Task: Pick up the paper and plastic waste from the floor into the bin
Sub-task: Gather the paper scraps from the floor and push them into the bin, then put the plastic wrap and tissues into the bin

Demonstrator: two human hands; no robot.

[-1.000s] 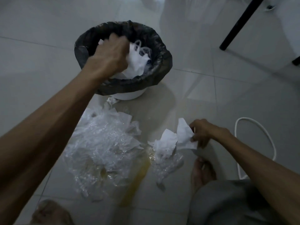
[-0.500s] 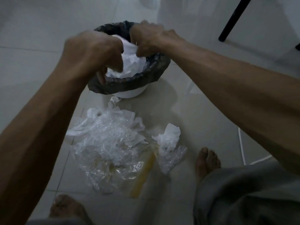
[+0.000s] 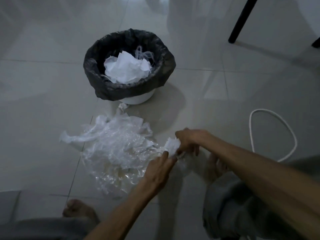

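A white bin point(image 3: 138, 99) lined with a black bag point(image 3: 129, 90) stands on the tiled floor, crumpled white paper point(image 3: 126, 68) piled inside it. In front of it a heap of clear plastic wrap and white scraps point(image 3: 114, 151) is spread over the floor. At the heap's right edge my right hand point(image 3: 190, 141) closes on a crumpled white paper wad point(image 3: 171, 146). My left hand point(image 3: 159, 170) reaches in from below, its fingertips touching the same wad and the clear plastic under it.
A white cable loop point(image 3: 270, 134) lies on the floor at the right. Two black furniture legs point(image 3: 240, 21) stand at the top right. My bare feet point(image 3: 78, 210) and grey shorts point(image 3: 230, 205) frame the heap near the bottom.
Both hands left the bin, where they were pressing paper down, and dropped to the floor. They now meet at the paper wad right of the plastic heap.
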